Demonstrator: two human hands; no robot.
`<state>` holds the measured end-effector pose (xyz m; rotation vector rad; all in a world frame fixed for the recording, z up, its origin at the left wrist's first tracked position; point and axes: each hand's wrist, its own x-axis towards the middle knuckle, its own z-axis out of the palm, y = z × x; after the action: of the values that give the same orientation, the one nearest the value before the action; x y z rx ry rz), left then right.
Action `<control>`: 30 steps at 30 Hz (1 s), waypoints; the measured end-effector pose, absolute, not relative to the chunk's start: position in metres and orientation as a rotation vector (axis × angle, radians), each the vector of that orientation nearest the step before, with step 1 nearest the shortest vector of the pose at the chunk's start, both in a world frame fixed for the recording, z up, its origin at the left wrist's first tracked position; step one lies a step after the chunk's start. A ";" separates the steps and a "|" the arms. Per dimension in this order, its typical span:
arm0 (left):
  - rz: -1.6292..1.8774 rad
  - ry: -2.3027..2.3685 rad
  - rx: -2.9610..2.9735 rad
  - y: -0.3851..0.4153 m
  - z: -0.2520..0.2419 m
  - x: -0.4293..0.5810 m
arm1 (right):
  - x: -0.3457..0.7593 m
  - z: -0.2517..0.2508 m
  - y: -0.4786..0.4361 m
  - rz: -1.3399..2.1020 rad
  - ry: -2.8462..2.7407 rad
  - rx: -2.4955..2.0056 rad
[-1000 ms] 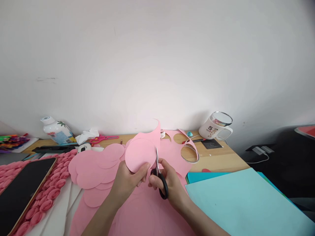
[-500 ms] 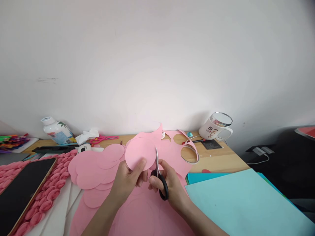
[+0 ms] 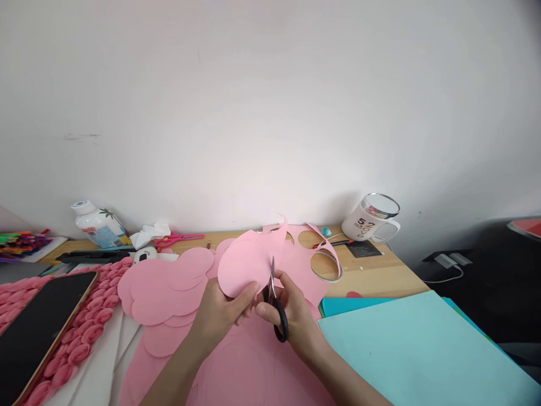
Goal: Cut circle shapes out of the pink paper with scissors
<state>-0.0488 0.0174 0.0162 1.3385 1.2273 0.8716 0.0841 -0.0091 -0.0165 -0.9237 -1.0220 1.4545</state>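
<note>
My left hand (image 3: 230, 307) pinches a piece of pink paper (image 3: 245, 262) by its lower edge, thumb on top. The paper has a rounded left side and a ragged strip rising at its upper right. In my right hand (image 3: 291, 310) is a pair of black-handled scissors (image 3: 280, 318), blades pointing up at the paper's right edge and nearly together. Pink paper circles (image 3: 164, 290) lie overlapping to the left of my hands. Behind the scissors rests a pink sheet with round holes (image 3: 304, 265).
Light blue paper (image 3: 422, 344) lies at the right, a white mug (image 3: 369, 219) behind it. On the left are a phone (image 3: 38, 332), pink rosettes (image 3: 91, 334), a white bottle (image 3: 99, 225), pink scissors (image 3: 180, 239) and crumpled tissue (image 3: 151, 233). A wall stands behind the desk.
The pink paper has turned and tilted in my left hand, its strip now further right. The scissor blades have closed somewhat and shifted slightly right.
</note>
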 end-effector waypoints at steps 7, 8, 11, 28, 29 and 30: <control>0.869 1.220 1.353 0.018 0.017 -0.049 | 0.085 -0.017 -0.009 1.447 -1.036 -0.942; 0.865 1.218 1.360 0.018 0.017 -0.049 | 0.085 -0.017 -0.009 1.448 -1.039 -0.949; 0.856 1.225 1.378 0.019 0.013 -0.051 | 0.084 -0.017 -0.009 1.453 -1.048 -0.970; 0.848 1.189 1.402 0.021 0.011 -0.054 | 0.083 -0.015 -0.010 1.366 -1.096 -1.144; 0.849 1.187 1.396 0.021 0.010 -0.054 | 0.083 -0.015 -0.011 1.364 -1.096 -1.151; 0.851 1.185 1.391 0.021 0.010 -0.054 | 0.083 -0.015 -0.011 1.362 -1.096 -1.157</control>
<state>-0.0544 0.0215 0.0097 1.3906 1.1852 0.8512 0.0833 -0.0105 -0.0154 -1.1566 -1.0960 1.3623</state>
